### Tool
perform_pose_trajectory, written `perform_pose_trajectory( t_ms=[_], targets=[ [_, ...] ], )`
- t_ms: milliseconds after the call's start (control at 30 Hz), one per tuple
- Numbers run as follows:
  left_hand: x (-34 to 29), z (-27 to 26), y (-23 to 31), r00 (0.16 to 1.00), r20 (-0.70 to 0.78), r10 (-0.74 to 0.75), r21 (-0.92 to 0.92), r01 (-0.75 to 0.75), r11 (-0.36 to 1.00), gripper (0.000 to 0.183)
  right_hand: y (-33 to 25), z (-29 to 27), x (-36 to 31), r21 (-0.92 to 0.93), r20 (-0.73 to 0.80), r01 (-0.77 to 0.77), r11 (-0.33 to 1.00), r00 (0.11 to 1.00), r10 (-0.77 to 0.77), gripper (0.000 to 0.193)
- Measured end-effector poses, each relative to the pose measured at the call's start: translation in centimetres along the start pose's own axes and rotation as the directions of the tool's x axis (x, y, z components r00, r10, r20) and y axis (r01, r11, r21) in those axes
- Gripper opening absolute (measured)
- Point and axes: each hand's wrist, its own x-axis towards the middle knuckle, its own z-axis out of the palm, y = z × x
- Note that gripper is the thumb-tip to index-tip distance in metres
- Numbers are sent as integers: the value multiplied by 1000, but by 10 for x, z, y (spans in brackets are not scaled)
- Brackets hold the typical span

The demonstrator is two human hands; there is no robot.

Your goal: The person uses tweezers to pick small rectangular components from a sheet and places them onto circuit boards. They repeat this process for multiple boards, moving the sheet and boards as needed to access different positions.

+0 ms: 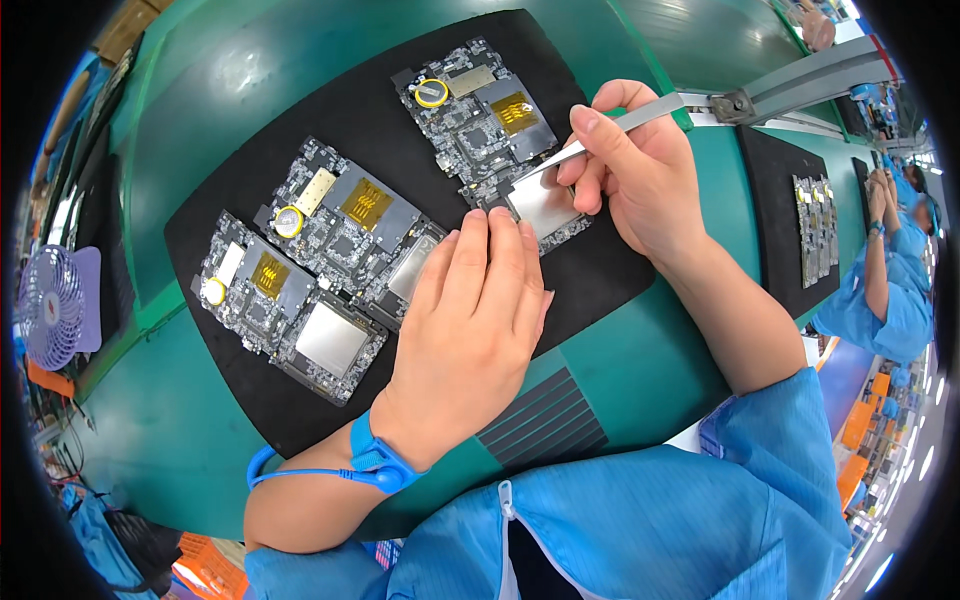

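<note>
Three dark circuit boards lie in a row on a black mat (610, 285): a left board (262, 322), a middle board (330, 262) and a right board (452, 135). Each carries a round coin cell and a gold-coloured patch. My right hand (650, 175) pinches silver tweezers (648, 112), their tips at the upper edge of the right board's metal shield (545, 207). Stretched out flat, my left hand (470, 310) rests over the lower end of the middle board, fingertips near the right board; it holds nothing and hides what lies beneath. A blue wrist strap (375, 465) circles my left wrist.
The green table (660, 335) carries a striped dark patch (543, 415) near me. At the upper right a metal rail (810, 80) juts in. Beyond it lies another mat (765, 220) with boards, by a person in blue (885, 290). A purple fan (55, 305) stands far left.
</note>
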Motion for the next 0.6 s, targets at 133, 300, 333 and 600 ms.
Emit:
perform_pose_trajectory(
  t_ms=[133, 300, 333, 600],
  targets=[
    [0, 0, 0, 1000, 1, -4, 6, 4, 1000, 48, 1, 1, 0, -6, -1, 1, 1000, 1000, -1, 26],
    [0, 1, -1, 1000, -12, -17, -24, 17, 1000, 48, 0, 2, 0, 0, 3, 9, 1000, 1000, -9, 26],
    [0, 0, -1, 1000, -12, -22, -38, 22, 999, 48, 0, 3, 0, 0, 3, 10, 1000, 1000, -10, 25],
    [8, -4, -6, 1000, -20, -21, -114, 18, 993, 30, 1, 3, -2, -32, -8, 24, 999, 1000, -24, 25]
  ],
)
